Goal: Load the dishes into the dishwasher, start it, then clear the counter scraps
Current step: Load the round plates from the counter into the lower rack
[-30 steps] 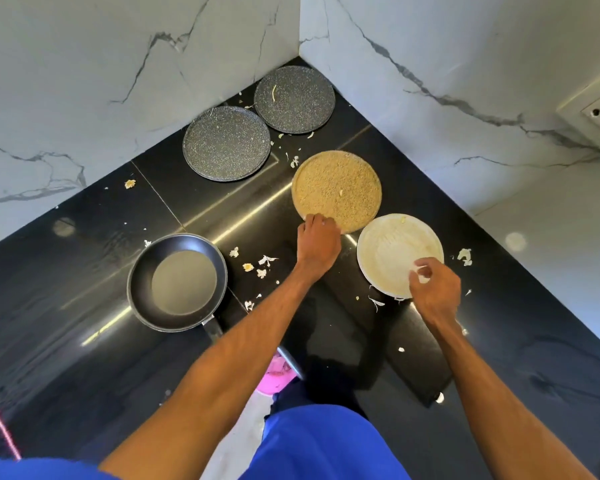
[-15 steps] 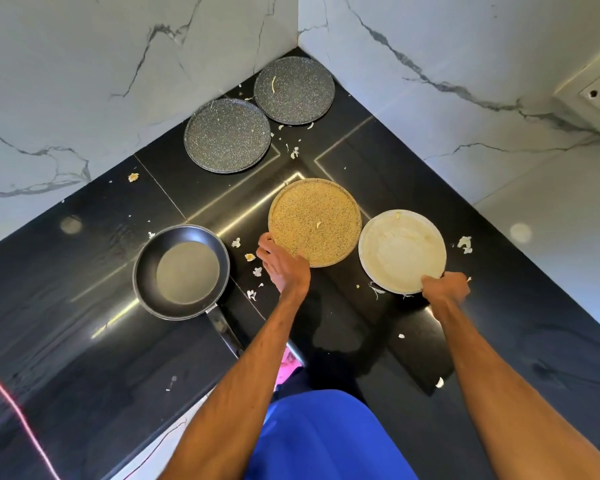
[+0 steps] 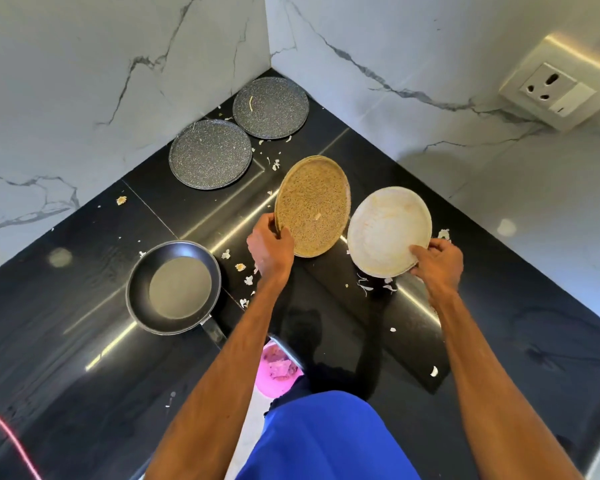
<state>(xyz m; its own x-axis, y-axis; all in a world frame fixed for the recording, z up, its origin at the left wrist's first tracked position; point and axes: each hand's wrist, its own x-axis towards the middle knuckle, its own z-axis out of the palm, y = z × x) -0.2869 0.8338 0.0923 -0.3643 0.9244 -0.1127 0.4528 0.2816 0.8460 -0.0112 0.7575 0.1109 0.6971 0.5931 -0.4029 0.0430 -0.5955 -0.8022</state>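
Gripping tan plate [image 3: 312,206] and white plate [image 3: 388,230].

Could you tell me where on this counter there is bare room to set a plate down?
Bare counter left of the frying pan, and front right by the wall. Crowded: scraps beside the pan, speckled plates in the corner.

Left hand [image 3: 270,249] and right hand [image 3: 439,263] outstretched, both gripping

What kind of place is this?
Most likely a home kitchen corner: black counter against marble-look walls, a frying pan and dark speckled plates on it, plus a wall socket.
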